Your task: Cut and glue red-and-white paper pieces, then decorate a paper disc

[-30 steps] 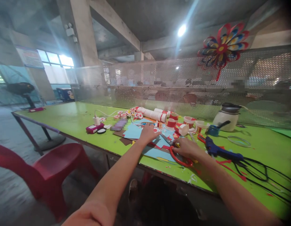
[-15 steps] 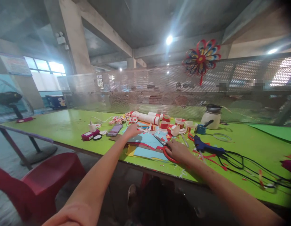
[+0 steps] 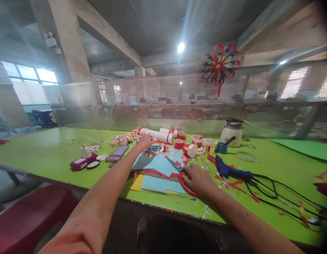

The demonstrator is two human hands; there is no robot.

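Scissors (image 3: 182, 175) lie on the blue paper sheets (image 3: 158, 165) near the table's (image 3: 54, 151) front edge, red handles toward the person, blades pointing far-left. Right hand (image 3: 196, 178) wrapped around the red handles, fingers closed on them. Left hand (image 3: 145, 141) stretched to the far side, resting by the white-and-red paper rolls (image 3: 159, 135) (can't tell if it grips anything). Right of the scissors: blue glue gun (image 3: 229, 171) with black cables (image 3: 274, 187). Left: phone (image 3: 117, 153). Far right: white kettle (image 3: 231, 132).
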